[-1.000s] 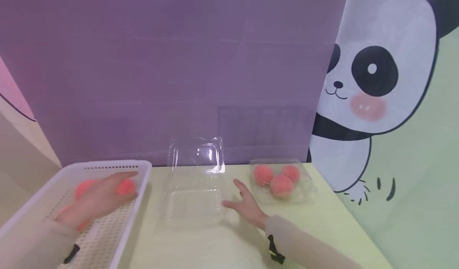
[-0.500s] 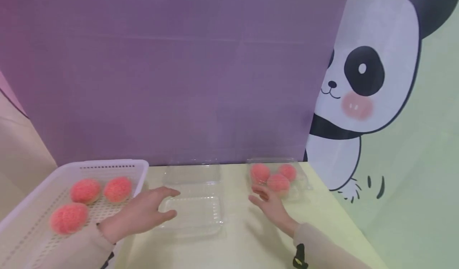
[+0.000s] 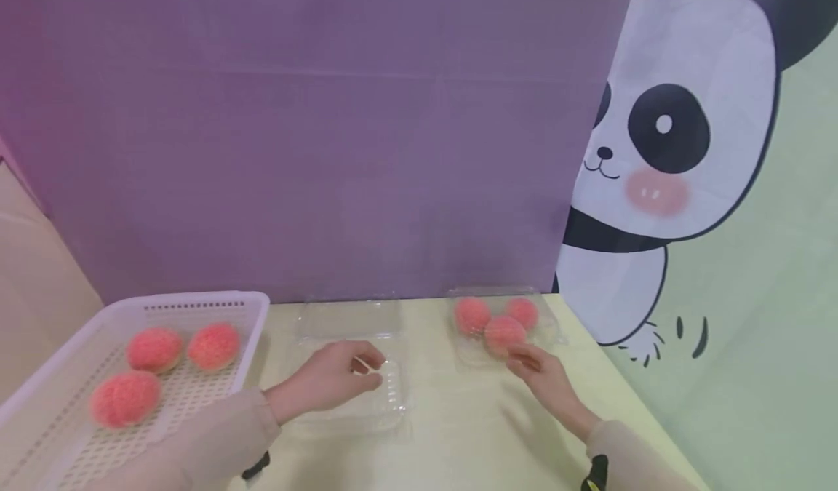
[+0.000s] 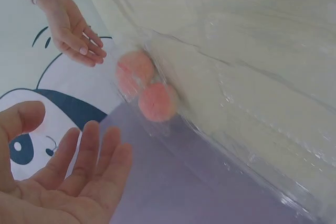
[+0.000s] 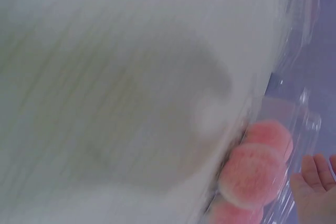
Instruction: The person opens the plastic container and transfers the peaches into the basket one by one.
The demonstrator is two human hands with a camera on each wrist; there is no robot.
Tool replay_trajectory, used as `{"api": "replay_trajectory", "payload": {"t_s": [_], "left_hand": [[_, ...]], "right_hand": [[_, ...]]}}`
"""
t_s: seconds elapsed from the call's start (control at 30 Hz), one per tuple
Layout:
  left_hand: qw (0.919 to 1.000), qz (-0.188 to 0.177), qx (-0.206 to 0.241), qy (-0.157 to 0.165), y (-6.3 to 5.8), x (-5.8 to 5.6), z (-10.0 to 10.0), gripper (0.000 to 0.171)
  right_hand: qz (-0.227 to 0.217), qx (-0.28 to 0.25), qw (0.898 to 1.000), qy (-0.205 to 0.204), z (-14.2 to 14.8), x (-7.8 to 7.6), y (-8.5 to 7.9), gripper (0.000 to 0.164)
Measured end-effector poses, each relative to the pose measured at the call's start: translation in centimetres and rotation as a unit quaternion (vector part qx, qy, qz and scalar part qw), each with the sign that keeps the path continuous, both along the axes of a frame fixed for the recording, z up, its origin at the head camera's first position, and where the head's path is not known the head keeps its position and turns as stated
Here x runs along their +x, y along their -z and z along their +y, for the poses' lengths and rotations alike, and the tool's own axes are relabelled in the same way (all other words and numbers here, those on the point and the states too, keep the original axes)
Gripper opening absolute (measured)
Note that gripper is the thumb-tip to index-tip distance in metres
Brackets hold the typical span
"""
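Observation:
My left hand (image 3: 334,376) hovers over an open clear plastic clamshell container (image 3: 347,424), palm facing right, fingers loosely bent and holding nothing. In the left wrist view the relaxed fingers of that hand (image 4: 79,177) are spread, with air between them and the thumb. Three pink fuzzy peaches (image 3: 504,335) sit inside a second clear clamshell (image 3: 474,356) at the back right. Just in front of it is my right hand (image 3: 540,378), its fingertips overlapping the nearest peach in the head view. The right wrist view shows right-hand fingers (image 5: 312,174) beside the packed peaches (image 5: 252,176).
A white perforated plastic basket (image 3: 252,356) stands on the left with three more peaches (image 3: 126,399) in it. All of this is on a pale table (image 3: 445,447), whose back edge meets a purple backdrop (image 3: 314,149). A panda print (image 3: 668,149) covers the right wall.
My left hand has moved right, from over the basket's peaches to above the open clamshell. My right hand has shifted right, towards the packed one. The open clamshell's lid, upright at first, now sits lower.

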State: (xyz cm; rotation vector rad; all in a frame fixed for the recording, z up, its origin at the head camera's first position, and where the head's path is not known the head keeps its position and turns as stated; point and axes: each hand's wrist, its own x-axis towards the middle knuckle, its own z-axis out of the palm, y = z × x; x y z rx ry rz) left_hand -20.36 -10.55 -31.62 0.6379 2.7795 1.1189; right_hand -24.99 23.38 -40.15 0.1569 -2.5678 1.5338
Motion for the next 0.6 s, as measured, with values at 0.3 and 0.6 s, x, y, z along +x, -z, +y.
{"api": "replay_trajectory", "payload": {"t_s": [0.3,0.6], "left_hand": [[0.9957,-0.035,0.085,-0.001,1.2,-3.5,5.3,0.023],[0.9954,-0.013,0.089,-0.032,2.3,-7.5,10.4,0.029]], "right_hand": [[0.037,0.057,0.997,0.023,3.9,-0.9,-0.6,0.032],[0.056,0.111,0.992,0.03,7.8,-3.4,-1.0,0.052]]}}
